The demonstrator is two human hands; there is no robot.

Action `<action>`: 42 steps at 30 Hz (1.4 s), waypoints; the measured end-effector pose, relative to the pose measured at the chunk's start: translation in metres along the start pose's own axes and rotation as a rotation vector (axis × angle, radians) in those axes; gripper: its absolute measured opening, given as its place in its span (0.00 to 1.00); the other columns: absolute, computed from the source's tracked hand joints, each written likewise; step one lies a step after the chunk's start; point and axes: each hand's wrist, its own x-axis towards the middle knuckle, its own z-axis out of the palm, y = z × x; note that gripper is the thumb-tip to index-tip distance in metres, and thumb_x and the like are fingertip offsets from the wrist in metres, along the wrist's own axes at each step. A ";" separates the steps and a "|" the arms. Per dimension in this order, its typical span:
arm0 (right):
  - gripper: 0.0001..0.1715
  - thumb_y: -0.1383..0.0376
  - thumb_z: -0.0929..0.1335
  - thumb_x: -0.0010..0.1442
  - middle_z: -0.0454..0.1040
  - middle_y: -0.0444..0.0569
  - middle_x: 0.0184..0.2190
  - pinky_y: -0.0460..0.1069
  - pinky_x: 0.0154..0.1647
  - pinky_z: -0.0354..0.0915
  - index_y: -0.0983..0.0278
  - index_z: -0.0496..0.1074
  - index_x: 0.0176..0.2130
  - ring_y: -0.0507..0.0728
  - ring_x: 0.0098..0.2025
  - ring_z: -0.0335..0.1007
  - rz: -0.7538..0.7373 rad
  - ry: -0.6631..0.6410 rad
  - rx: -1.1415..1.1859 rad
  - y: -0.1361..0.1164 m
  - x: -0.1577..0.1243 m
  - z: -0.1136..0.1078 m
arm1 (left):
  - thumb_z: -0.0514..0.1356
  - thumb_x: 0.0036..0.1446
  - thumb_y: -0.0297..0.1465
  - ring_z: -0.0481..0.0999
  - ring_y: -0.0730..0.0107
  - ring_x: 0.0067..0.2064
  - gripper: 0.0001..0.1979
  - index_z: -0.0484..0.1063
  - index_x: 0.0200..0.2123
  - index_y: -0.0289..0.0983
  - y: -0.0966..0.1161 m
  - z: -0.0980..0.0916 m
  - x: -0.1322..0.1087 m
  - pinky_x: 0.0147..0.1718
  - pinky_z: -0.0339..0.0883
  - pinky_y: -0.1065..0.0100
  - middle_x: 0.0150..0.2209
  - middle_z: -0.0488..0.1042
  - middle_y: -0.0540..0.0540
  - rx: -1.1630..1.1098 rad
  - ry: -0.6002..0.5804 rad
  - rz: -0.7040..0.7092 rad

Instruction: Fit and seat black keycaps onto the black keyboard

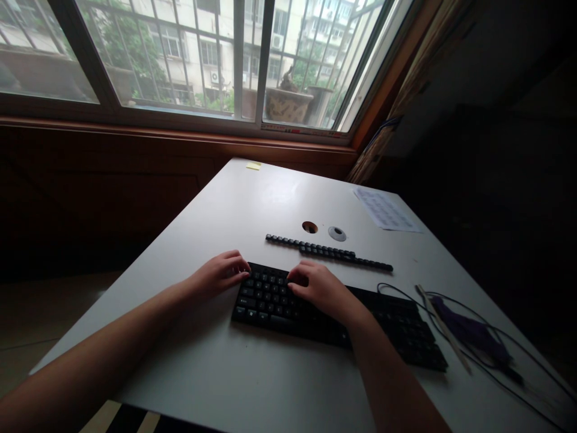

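A black keyboard (277, 322) lies at a slant on the white desk, its top-left strip showing dark without keycaps. My left hand (225, 270) is at its upper left corner, thumb and fingers closed on the edge there. Over the upper left keys, my right hand (315, 285) pinches with thumb and forefinger at a small dark keycap (287, 281); the fingertips partly hide it. Behind the keyboard, loose black keycaps (311, 243) are lined up in long rows on the desk. The right forearm covers part of the keyboard's middle.
On the right lie a thin stick (444, 328), a purple cloth-like item (471, 328) and a looping black cable (532, 349). A printed sheet (387, 210), a desk hole (309, 227), a round grey cover (337, 233) and a yellow note (253, 165) are farther back, below a barred window.
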 end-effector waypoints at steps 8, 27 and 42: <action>0.03 0.65 0.71 0.59 0.74 0.48 0.36 0.50 0.36 0.65 0.61 0.76 0.36 0.55 0.35 0.70 0.006 0.027 -0.165 -0.006 -0.003 0.005 | 0.57 0.67 0.36 0.74 0.69 0.38 0.10 0.75 0.43 0.38 -0.002 0.000 0.000 0.41 0.71 0.65 0.41 0.71 0.45 0.009 -0.005 0.002; 0.20 0.58 0.69 0.64 0.72 0.52 0.51 0.57 0.58 0.64 0.57 0.73 0.54 0.60 0.55 0.67 -0.051 0.012 0.012 0.020 0.002 0.004 | 0.57 0.68 0.36 0.74 0.70 0.38 0.09 0.75 0.43 0.38 -0.003 0.000 0.000 0.41 0.71 0.65 0.40 0.71 0.46 0.026 -0.007 0.023; 0.32 0.61 0.72 0.60 0.75 0.51 0.47 0.56 0.54 0.66 0.59 0.66 0.62 0.58 0.48 0.71 -0.008 0.013 0.110 0.031 0.007 0.011 | 0.57 0.68 0.37 0.74 0.69 0.38 0.11 0.75 0.42 0.38 -0.001 -0.002 0.001 0.40 0.70 0.66 0.40 0.71 0.45 0.027 -0.006 0.027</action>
